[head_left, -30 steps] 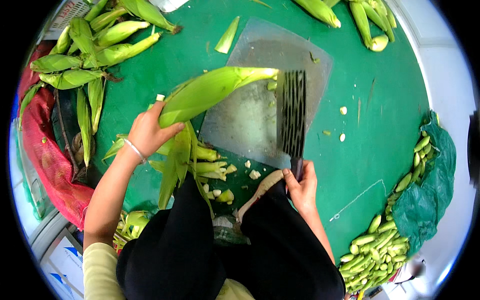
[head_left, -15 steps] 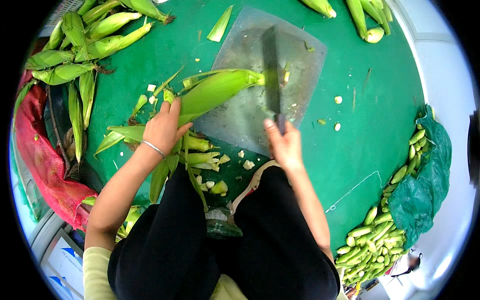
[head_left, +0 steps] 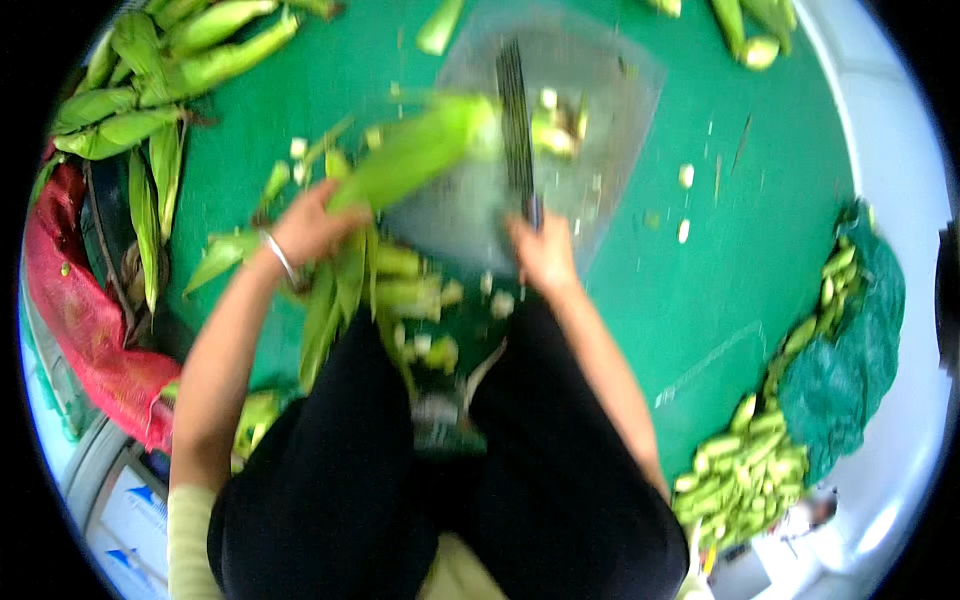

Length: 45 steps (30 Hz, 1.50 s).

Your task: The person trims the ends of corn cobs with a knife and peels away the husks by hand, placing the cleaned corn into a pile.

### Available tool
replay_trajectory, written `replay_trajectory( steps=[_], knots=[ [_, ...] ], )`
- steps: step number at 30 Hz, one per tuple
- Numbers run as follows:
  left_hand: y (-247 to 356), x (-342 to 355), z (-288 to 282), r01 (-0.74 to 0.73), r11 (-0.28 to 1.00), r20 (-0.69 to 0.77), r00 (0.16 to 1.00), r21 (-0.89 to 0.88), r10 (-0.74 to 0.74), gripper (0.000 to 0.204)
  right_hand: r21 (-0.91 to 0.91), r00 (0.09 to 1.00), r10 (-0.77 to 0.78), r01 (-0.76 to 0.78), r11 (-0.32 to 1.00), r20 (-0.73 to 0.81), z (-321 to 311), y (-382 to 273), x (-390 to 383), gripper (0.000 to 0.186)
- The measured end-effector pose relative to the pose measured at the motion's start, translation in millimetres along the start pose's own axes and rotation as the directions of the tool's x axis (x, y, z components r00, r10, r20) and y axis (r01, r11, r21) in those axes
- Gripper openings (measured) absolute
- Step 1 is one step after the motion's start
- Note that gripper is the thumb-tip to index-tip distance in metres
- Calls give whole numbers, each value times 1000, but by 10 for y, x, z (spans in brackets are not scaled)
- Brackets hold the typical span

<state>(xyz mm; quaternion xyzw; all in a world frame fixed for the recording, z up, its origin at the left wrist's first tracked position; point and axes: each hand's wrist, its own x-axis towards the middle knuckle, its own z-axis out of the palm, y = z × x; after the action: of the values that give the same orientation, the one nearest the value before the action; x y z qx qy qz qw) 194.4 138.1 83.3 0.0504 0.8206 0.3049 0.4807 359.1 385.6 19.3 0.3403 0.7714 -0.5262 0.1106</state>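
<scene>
My left hand (head_left: 318,220) is closed on a green corn ear in its husk (head_left: 410,148), whose blurred tip lies over a grey translucent cutting board (head_left: 600,210). My right hand (head_left: 540,255) grips the dark handle of a cleaver (head_left: 515,115), its wide blade now seen nearly edge-on over the board beside that tip. Pale cut pieces (head_left: 555,130) sit on the board just right of the blade. Husk leaves and stalk ends (head_left: 395,295) lie below my left hand, by my knees. Motion blur hides fine detail.
Corn ears (head_left: 165,70) are heaped at upper left beside a red mesh sack (head_left: 75,280), with others (head_left: 750,30) at upper right. Small green pods (head_left: 740,465) pile by a teal sack (head_left: 840,390) on the right. Scraps dot the green surface (head_left: 680,290).
Both hands have moved upward; the cleaver has swung from flat at the board's right to near upright beside the corn's tip. More cut pieces now show right of the blade.
</scene>
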Motion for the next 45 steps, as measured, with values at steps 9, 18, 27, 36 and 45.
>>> replay_trajectory(
  steps=[9, 18, 27, 36, 45],
  knots=[
    [-646, -444, -737, 274, 628, 497, 842, -729, 209, 60, 22, 967, -196, 203, 979, -163, -449, -364, -465, 18],
    [-145, -919, -1652, -208, 975, 1, 978, -74, 208, 81, -461, 983, -143, 181, 869, 115, -323, -32, -261, 22],
    [1749, 69, -1151, -587, 366, 458, 802, 722, 384, 54, -117, 717, -207, 375, 919, 666, -222, -409, -1042, 17],
    [1439, 1027, 518, -216, 119, 46, 633, 969, 773, 70, 25, 861, -366, 383, 924, 352, -729, 47, -1382, 19],
    [1142, 437, 575, -168, 361, 15, 920, 917, 391, 90, 65, 992, -78, 84, 994, -97, -826, -43, -662, 45]
  ],
)
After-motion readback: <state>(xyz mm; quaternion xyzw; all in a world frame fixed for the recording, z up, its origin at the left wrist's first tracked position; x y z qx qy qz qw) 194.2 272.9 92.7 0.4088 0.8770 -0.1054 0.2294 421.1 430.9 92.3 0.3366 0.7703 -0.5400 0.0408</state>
